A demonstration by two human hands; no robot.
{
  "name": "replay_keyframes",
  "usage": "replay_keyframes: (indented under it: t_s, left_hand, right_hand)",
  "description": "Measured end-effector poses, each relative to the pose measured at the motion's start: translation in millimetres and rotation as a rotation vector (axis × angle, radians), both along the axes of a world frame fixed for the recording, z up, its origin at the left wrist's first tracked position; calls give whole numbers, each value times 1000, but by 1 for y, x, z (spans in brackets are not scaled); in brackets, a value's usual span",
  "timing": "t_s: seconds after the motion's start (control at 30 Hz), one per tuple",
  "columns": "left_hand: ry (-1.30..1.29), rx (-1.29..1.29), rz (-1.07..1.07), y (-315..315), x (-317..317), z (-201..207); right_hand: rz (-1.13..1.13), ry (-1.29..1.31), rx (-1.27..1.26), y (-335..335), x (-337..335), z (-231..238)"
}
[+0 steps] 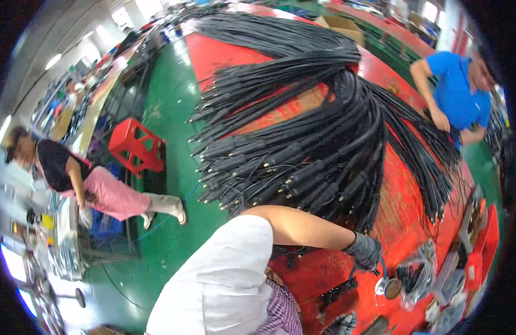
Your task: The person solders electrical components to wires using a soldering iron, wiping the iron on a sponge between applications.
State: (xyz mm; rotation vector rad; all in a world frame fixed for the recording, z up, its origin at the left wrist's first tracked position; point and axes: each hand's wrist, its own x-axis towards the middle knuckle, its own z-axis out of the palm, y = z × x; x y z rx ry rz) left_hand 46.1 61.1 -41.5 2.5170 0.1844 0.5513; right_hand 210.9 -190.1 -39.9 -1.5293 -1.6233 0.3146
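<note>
My left arm, in a white sleeve, stretches across the red table (406, 206). At its end my left hand (365, 251), in a dark grey glove, is closed. A dark end pokes out below its fingers, too small to name. Beside that hand a thin blue cord runs down to a round metal-rimmed piece (388, 287). At the lower edge a patch of grey glove (344, 322) seems to be my right hand; its fingers are too blurred to read. Just beyond my left forearm lie thick bundles of black cables (302, 151) with metal-tipped plugs.
A clear plastic bag (420, 273) with dark pieces lies to the right, near red bins (484, 251). A person in blue (464, 89) stands at the table's far right side. On the left, another person (96, 178) is near a red stool (136, 146) on the green floor.
</note>
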Motion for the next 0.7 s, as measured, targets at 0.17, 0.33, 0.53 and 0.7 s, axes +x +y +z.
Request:
replay_keyframes:
  t_s: [0.17, 0.33, 0.53, 0.7]
  left_hand:
    - [314, 344, 11, -3, -10, 0]
    - [288, 255, 59, 11, 4, -6]
    - [354, -43, 88, 31, 20, -30]
    - [385, -299, 110, 34, 10, -37]
  right_hand:
    - [183, 16, 41, 39, -1, -31]
    - [298, 183, -61, 60, -9, -33]
    - [437, 394, -184, 85, -46, -40]
    - [544, 561, -301, 92, -76, -30]
